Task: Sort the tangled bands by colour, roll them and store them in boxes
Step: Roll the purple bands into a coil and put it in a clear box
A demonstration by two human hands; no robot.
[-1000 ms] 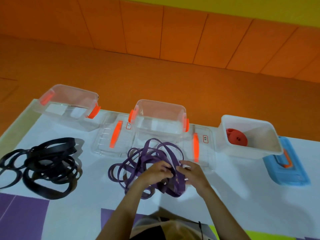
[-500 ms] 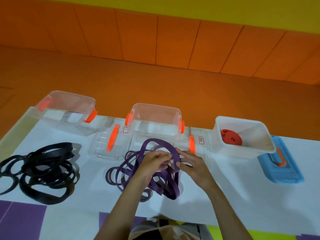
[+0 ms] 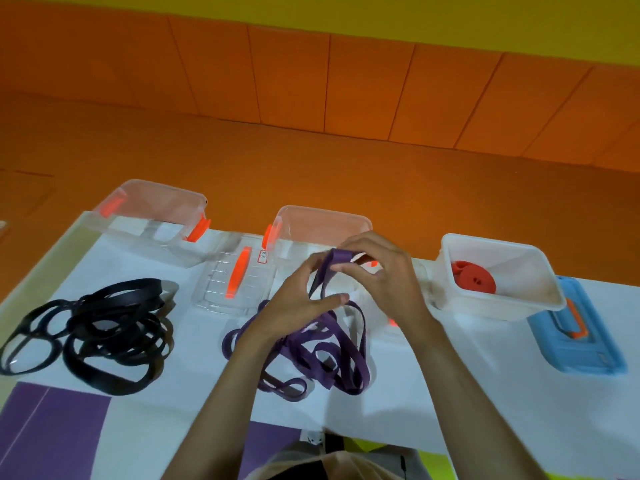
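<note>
While left hand, right hand pinch purple band, forearms cross table near edge.

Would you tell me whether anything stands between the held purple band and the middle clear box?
Nothing visible does: the left hand and right hand hold the purple band just before the open middle clear box.

Lighting is bright, even and warm, and its source is out of view. The black bands carry a mild sheen and throw a soft shadow onto the white worktop just to their right. Further right of the black bands, the left hand, right hand and purple bands are smeared by motion blur. Behind the black bands the wall panels show seams that fan and lean, and the worktop's far edge bows: wide-angle distortion. Sharpness is soft throughout.
</note>
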